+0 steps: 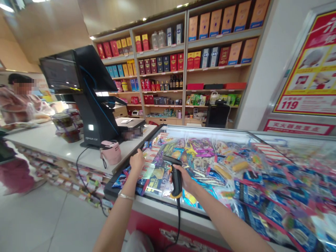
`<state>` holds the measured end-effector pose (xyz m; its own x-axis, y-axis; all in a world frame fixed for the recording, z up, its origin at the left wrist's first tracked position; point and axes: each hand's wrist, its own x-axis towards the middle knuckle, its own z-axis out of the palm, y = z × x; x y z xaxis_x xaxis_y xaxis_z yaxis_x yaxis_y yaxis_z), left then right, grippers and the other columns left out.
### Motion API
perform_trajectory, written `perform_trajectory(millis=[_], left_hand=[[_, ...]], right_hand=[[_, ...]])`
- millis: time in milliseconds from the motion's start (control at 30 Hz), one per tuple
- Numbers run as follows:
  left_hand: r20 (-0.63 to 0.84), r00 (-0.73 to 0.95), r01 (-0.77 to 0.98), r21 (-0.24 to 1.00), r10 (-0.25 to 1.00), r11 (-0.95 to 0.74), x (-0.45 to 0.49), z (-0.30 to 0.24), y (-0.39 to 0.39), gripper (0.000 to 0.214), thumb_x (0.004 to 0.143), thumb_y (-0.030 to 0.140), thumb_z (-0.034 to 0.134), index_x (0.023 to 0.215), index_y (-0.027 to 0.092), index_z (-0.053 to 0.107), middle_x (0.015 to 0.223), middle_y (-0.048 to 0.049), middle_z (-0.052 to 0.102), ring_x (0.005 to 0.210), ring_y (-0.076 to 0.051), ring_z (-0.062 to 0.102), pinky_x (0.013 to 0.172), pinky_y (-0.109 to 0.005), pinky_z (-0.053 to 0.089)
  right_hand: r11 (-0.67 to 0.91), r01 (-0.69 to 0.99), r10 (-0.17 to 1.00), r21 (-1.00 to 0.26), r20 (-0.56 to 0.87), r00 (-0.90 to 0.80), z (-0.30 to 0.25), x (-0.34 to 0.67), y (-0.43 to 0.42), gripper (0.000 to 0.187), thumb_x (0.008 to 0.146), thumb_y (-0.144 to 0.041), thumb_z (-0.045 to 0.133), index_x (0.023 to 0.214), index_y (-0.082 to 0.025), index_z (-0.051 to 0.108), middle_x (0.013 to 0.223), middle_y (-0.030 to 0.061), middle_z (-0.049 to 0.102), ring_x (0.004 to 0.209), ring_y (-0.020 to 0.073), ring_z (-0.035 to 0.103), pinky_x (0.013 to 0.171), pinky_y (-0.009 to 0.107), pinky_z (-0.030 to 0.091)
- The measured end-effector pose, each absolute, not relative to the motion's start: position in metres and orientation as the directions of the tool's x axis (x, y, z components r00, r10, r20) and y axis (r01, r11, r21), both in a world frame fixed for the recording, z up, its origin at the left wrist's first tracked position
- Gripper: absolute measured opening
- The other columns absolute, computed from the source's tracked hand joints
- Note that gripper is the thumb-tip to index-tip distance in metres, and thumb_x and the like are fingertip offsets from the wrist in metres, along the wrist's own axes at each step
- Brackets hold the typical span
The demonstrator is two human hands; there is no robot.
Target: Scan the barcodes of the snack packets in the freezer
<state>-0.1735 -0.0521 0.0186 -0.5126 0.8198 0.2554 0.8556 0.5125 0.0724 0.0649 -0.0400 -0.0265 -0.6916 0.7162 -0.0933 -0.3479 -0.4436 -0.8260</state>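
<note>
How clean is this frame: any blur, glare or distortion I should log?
Head view: the packages at lower right look smeared, while the handheld scanner is fairly clear. Head view: glare washes out the area beside the person at left, and bright reflections cross the dark screen. Head view: the shelves slant, perhaps from camera tilt or lens distortion.

- left hand (137, 161): bare, fingers slender;
- left arm (112, 224): bare as far as it shows, slim, narrowing to the wrist;
- bracelet (126, 196): thin, pale, silvery, ringing the left wrist;
- right hand (186, 178) and arm (225, 217): likewise bare, slim;
- knee (138, 241): seemingly clothed, light grey, blurred
</note>
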Motion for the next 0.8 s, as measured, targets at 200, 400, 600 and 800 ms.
perform_trajectory(millis=[200,400,600,800], left_hand=[[0.146,-0.389,0.875,0.366,0.910,0.316,-0.129,0.043,-0.018,0.046,0.073,0.022,0.066,0.116,0.018,0.051,0.109,-0.0160,0.065,0.104,-0.032,0.062,0.083,-0.039,0.046],[0.117,-0.166,0.433,0.901,0.979,-0.035,-0.070,0.005,0.026,0.057,0.075,0.024,0.066,0.127,0.020,0.042,0.098,-0.0059,0.067,0.086,-0.021,0.066,0.069,-0.029,0.052],[0.108,-0.064,-0.355,0.926,0.992,-0.124,-0.044,-0.025,0.039,0.068,0.069,0.024,0.074,0.127,0.027,0.038,0.098,-0.0040,0.065,0.075,-0.018,0.069,0.063,-0.028,0.054],[0.148,0.015,-0.473,0.872,0.989,-0.124,-0.041,-0.018,0.032,0.067,0.073,0.023,0.072,0.129,0.034,0.037,0.122,-0.0051,0.058,0.096,-0.020,0.066,0.078,-0.038,0.056]], right_hand=[[-0.411,-0.313,0.765,-0.856,-0.137,-0.629,-0.004,0.097,-0.042,0.026,0.075,-0.041,0.061,0.079,-0.016,0.062,0.065,0.0052,0.067,0.057,0.0182,0.065,0.058,0.029,0.051],[-0.362,-0.378,0.887,-0.852,-0.190,-0.421,-0.007,0.133,-0.051,0.027,0.073,-0.043,0.063,0.078,-0.017,0.060,0.057,0.0021,0.063,0.046,0.0144,0.059,0.043,0.024,0.046],[-0.366,-0.304,0.873,-0.879,-0.211,-0.440,-0.011,0.151,-0.049,0.035,0.074,-0.050,0.056,0.070,-0.015,0.059,0.040,-0.0004,0.052,0.033,0.0098,0.044,0.035,0.020,0.035],[-0.293,-0.227,0.873,-0.929,-0.164,-0.459,-0.001,0.154,-0.053,0.030,0.068,-0.043,0.065,0.079,-0.017,0.057,0.053,-0.0008,0.061,0.034,0.0094,0.048,0.034,0.021,0.037]])
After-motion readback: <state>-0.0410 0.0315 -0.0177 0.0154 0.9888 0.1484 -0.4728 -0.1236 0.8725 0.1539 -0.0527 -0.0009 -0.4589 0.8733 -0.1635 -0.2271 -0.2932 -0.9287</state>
